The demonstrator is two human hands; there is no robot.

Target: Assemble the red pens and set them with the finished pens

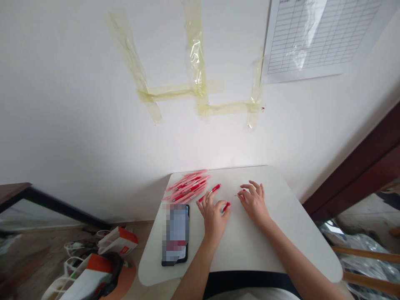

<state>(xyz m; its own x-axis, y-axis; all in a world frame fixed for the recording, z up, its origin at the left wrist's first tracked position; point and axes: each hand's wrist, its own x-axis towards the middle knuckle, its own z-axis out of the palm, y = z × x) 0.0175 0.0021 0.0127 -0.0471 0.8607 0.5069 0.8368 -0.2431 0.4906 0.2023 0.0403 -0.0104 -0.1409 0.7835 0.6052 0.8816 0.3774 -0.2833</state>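
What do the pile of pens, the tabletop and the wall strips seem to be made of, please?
The pile of pens: probably plastic, smooth-looking, from their slim, even, brightly coloured shapes. The tabletop: perhaps laminate or plastic, matte-looking, pale and without visible grain. The wall strips: likely plastic tape, glossy, given the wrinkles and bright glints.

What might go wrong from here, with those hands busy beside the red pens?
The small red piece in the left hand might slip and roll across the table. That hand could also nudge the phone lying nearby. The pile of pens lies close to the table's left edge, so a knock might send some off.
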